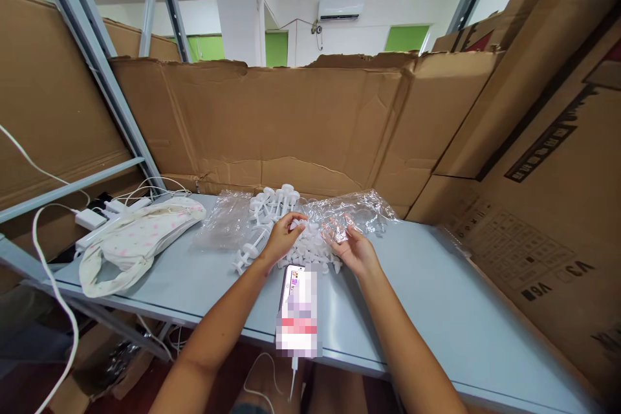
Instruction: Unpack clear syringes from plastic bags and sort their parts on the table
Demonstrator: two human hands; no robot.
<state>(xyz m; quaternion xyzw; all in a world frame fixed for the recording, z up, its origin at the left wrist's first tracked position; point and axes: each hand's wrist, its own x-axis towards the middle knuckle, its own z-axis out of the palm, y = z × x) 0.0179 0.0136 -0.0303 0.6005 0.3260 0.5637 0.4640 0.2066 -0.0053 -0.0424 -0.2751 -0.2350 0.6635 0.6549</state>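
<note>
My left hand (pixel 284 237) is above a pile of small white plastic parts (pixel 310 247). Its thumb and fingertips are pinched together, and whatever may be between them is too small to make out. To its right, my right hand (pixel 358 251) is turned palm inward, with curled fingers on the near edge of a clear plastic bag (pixel 356 209). Some of its fingertips show through the film. Behind my left hand lies a bunch of white plastic pieces with round discs and stems (pixel 275 200). More such disc pieces (pixel 246 257) lie near my left wrist.
A phone (pixel 297 310) with a cable lies at the table's front edge. Left are another clear bag (pixel 226 220), a white cloth item (pixel 145 239) and a power strip with cables (pixel 99 226). Cardboard (pixel 291 116) walls the back; a large carton (pixel 543 226) stands right.
</note>
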